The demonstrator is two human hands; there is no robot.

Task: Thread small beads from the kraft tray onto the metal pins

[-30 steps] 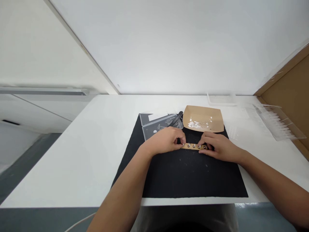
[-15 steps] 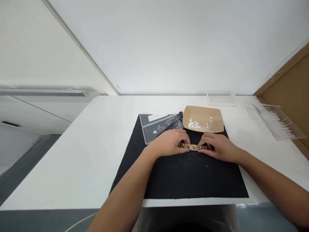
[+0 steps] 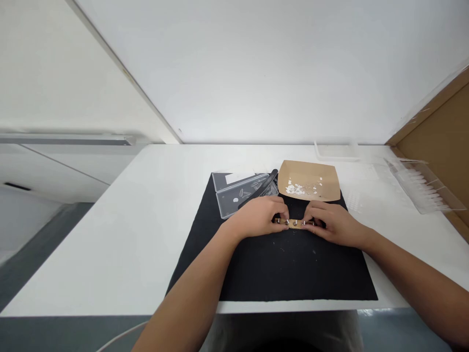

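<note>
A narrow tan strip point(image 3: 295, 224) with several small metal posts, each topped with something white, lies across the black mat point(image 3: 286, 274). My left hand point(image 3: 264, 215) pinches its left end between thumb and fingers. At the other end my right hand point(image 3: 328, 221) grips it the same way, so both ends are partly hidden. Just behind my left hand is an open clear plastic case point(image 3: 227, 203) holding clear nail tips. A dark nail file point(image 3: 261, 188) lies slantwise over this case. Behind the strip, a brown paper tray point(image 3: 308, 171) holds many small white bits.
On the white table point(image 3: 120, 234), a clear plastic box point(image 3: 421, 190) with rows of nail tips stands at the right. A shallow clear tray point(image 3: 337, 151) sits at the back against the wall. Tiny white crumbs dot the mat in front of my hands.
Both hands keep hold of the strip in nearly the same place. The strip's posts appear slightly tipped compared with before; the view has shifted a little.
</note>
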